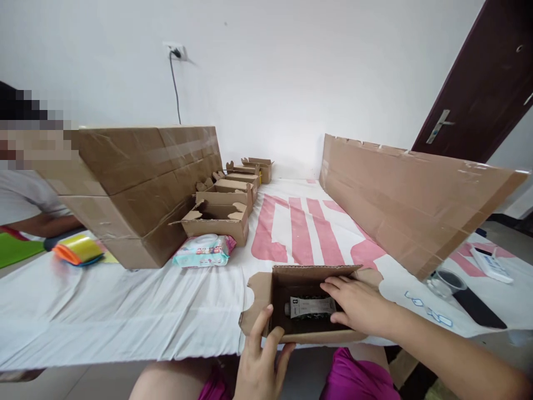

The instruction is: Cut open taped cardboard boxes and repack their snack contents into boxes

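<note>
A small open cardboard box (316,336) stands at the table's near edge, its end flaps folded outward. Inside it lies a grey-and-dark tube (310,307) with its cap toward the left. My left hand (263,355) holds the box's near left corner, fingertips over the rim and thumb along the front. From the right, my right hand (353,303) reaches into the box, fingers stretched and apart. Its thumb and fingertips are around the tube's right end; whether they press on it I cannot tell.
Several open cardboard boxes (216,229) line the left, with a wipes pack (204,251) in front. Tall cardboard walls stand left (145,178) and right (408,194). A clear cup (447,283) and black phone (478,308) lie right. Another person (29,194) sits at far left.
</note>
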The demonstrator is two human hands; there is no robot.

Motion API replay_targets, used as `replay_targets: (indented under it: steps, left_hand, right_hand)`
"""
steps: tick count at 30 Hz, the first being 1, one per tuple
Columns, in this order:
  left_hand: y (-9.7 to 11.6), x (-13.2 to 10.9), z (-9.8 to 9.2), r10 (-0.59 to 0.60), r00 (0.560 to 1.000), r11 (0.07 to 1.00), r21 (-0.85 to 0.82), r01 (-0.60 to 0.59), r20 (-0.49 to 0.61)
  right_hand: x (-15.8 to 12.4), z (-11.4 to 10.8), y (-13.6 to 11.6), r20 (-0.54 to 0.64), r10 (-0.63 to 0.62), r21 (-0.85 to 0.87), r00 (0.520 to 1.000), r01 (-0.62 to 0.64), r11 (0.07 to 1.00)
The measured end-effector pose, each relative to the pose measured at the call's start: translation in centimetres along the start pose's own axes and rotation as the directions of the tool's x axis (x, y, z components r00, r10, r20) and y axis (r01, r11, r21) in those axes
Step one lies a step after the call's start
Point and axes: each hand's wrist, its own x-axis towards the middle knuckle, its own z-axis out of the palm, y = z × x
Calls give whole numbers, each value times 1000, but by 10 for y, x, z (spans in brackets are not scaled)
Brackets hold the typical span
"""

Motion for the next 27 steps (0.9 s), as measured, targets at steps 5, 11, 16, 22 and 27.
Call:
replay_targets:
  steps: [5,11,16,22,27]
  left_hand:
    - [0,-14,2,18,999,1000,10,-18,-34]
    - [-4,-20,2,68,997,998,21,-67,-44]
    - [-2,-19,1,77,997,997,28,-77,-11]
    - [-2,-5,-11,62,993,998,-13,-61,99]
    - [-5,10,-21,15,989,998,-61,-6,147]
  right_hand:
    - [9,16,-6,90,-21,-103,996,30,994]
    - [20,30,-11,219,-2,-158,976,37,987]
    - [26,33,-12,222,-9,-168,975,47,985]
    - [22,1,-15,62,-30,-36,998,33,999]
    - [3,-38,-23,-153,-57,356,986,109,928]
